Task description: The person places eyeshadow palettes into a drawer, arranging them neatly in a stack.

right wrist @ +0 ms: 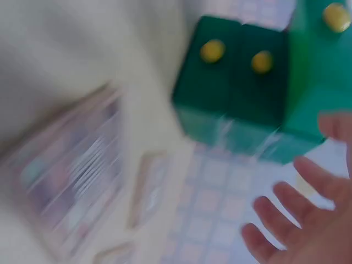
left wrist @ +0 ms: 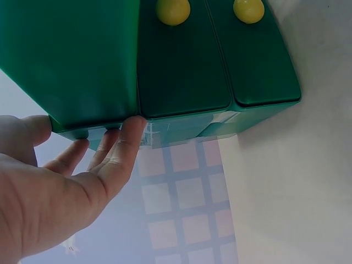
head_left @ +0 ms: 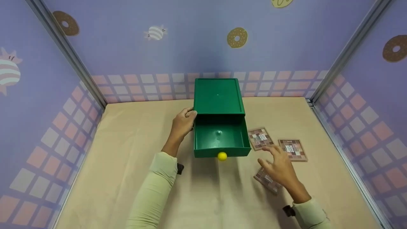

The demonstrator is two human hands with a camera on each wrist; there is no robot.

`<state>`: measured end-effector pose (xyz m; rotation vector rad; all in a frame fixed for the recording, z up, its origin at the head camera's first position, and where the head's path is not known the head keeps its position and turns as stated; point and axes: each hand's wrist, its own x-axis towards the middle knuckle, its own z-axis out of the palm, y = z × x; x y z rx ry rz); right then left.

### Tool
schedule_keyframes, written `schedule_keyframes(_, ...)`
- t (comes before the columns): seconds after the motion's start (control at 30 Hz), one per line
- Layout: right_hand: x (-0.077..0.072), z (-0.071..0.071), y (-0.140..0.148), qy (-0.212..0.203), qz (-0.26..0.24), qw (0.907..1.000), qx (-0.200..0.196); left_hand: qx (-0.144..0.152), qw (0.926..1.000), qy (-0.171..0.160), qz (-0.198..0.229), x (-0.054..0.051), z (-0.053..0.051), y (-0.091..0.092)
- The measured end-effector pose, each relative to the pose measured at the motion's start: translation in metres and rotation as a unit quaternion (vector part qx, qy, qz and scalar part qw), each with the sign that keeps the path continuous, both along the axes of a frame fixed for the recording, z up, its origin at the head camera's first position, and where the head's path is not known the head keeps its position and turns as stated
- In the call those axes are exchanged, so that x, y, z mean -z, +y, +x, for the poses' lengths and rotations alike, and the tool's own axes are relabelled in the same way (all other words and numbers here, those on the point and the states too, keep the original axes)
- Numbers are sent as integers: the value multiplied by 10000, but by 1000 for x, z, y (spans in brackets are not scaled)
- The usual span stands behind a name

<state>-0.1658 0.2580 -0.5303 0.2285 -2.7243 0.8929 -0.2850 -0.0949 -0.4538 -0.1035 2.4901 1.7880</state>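
Note:
A green drawer cabinet point(head_left: 217, 95) stands by the back wall with its top drawer point(head_left: 219, 136) pulled out. No contents show in the drawer, which has a yellow knob point(head_left: 222, 156) in front. Against the cabinet's left side, my left hand point(head_left: 183, 122) rests its fingers, thumb near the top edge. The left wrist view shows two lower drawers point(left wrist: 184, 66), both closed. To the right of the drawer, my right hand point(head_left: 279, 165) hovers with spread fingers and holds nothing. Below it lies a flat checkered case point(head_left: 268, 181), partly hidden by the hand.
Two more checkered cases point(head_left: 260, 138) point(head_left: 293, 150) lie on the tan-covered table point(head_left: 127, 152), right of the cabinet. Patterned purple walls point(head_left: 190, 47) enclose the back and both sides. Metal rails point(head_left: 346, 165) run along the corners and the right table edge.

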Motion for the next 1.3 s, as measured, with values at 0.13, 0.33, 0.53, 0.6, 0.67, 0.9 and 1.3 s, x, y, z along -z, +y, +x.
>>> schedule_keyframes(0.13,15,2,23,-857,862,9920,-335,-3,10000,-12,-79,0,0,0)
schedule_keyframes(0.33,34,10,42,-1686,1659,9705,-472,14,10000,-3,-23,-1,1,-1)
schedule_keyframes(0.53,50,18,50,-2197,2102,9511,-545,56,10000,-16,19,-1,1,-1)
schedule_keyframes(0.6,51,19,51,-2250,2212,9473,-553,57,10000,-18,13,-1,1,-1)
schedule_keyframes(0.67,51,19,52,-2246,2319,9449,-548,40,10000,-18,-4,-1,1,-1)
schedule_keyframes(0.9,52,19,54,-2392,2509,9361,-598,48,10000,-61,-53,0,0,-1)
schedule_keyframes(1.3,56,16,59,-2024,2144,9548,-385,-4,10000,-27,-77,1,-1,0)
